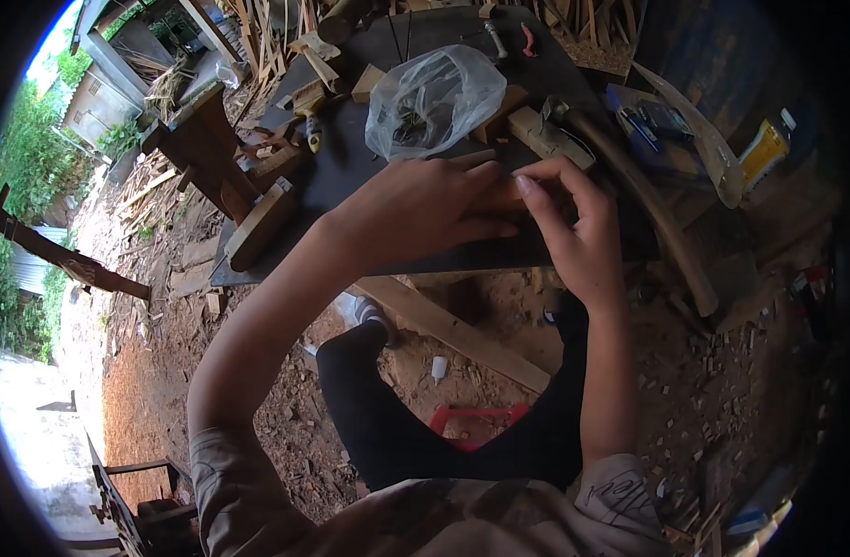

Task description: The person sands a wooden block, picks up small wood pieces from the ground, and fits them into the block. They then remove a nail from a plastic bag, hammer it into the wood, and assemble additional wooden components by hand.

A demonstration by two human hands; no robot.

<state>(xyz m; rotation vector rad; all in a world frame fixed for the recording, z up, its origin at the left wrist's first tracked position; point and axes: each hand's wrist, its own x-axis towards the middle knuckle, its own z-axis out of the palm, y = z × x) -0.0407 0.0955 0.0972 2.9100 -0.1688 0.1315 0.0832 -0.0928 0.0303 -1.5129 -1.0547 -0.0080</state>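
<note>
My left hand (434,200) reaches over the table's near edge, its fingers closed round a small brown wooden piece (501,197) that is mostly hidden by them. Close beside it, my right hand (581,218) has thumb and index finger pinched together at the piece's right end. Whatever lies between those fingertips is too small to make out. Just beyond both hands is a clear plastic bag (434,100) with dark bits inside. A pale wooden block (547,137) lies behind my right hand.
A long-handled hammer (643,190) slants along the right side of the dark table (346,139). Left of the bag lie a brush (309,121) and a wooden stand (202,153). A yellow-labelled bottle (766,150) is far right. Below are a plank (453,334) and a red stool (479,413).
</note>
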